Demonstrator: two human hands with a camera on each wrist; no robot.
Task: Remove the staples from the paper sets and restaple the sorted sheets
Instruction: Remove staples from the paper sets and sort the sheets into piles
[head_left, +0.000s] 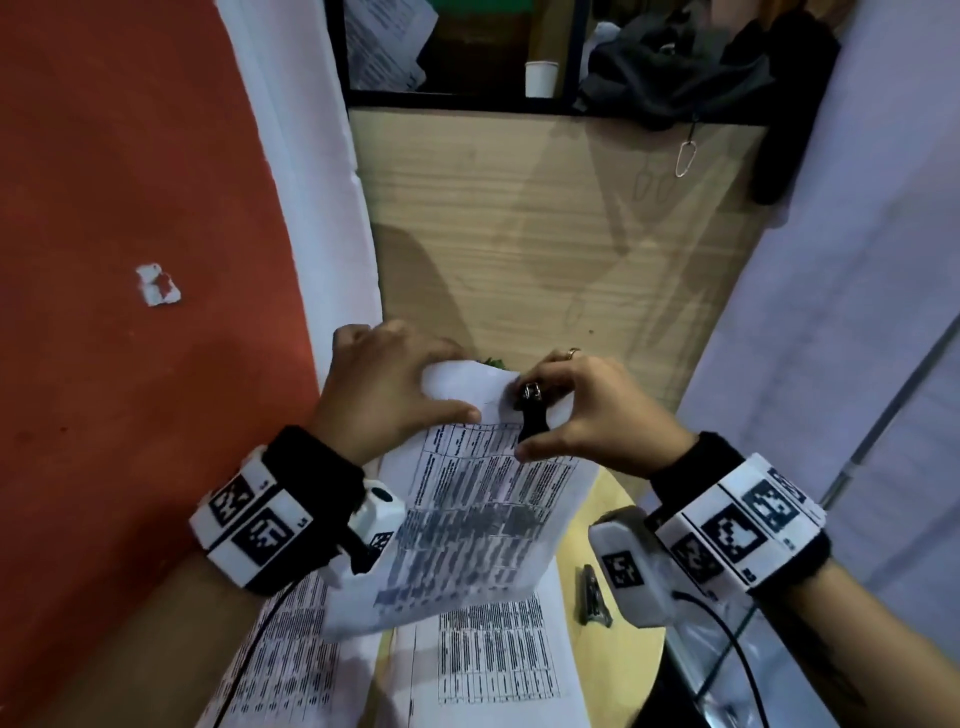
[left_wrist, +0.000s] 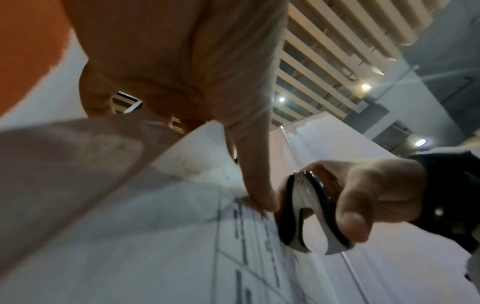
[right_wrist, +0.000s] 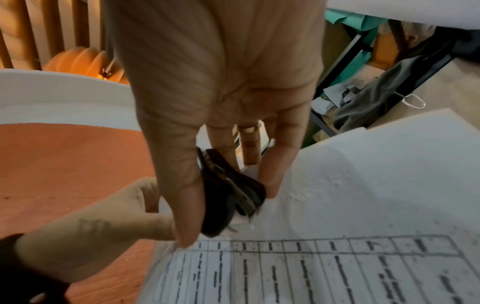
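A stapled set of printed sheets (head_left: 467, 525) is lifted off the table and tilted toward me. My left hand (head_left: 384, 389) pinches its top edge, thumb on the front and fingers behind; the thumb (left_wrist: 259, 185) shows in the left wrist view. My right hand (head_left: 576, 410) grips a black and silver staple remover (head_left: 531, 410) between thumb and fingers. Its claws (right_wrist: 244, 203) sit against the paper's top margin (right_wrist: 337, 185), right beside the left thumb. The remover (left_wrist: 309, 214) is squeezed nearly closed. The staple itself is hidden.
More printed sheets (head_left: 493, 660) lie on the round yellow table (head_left: 613, 654) below. A dark stapler (head_left: 592, 597) rests on the table under my right wrist. A red wall (head_left: 130, 260) is close at left, and a wooden cabinet (head_left: 545, 234) with clutter stands ahead.
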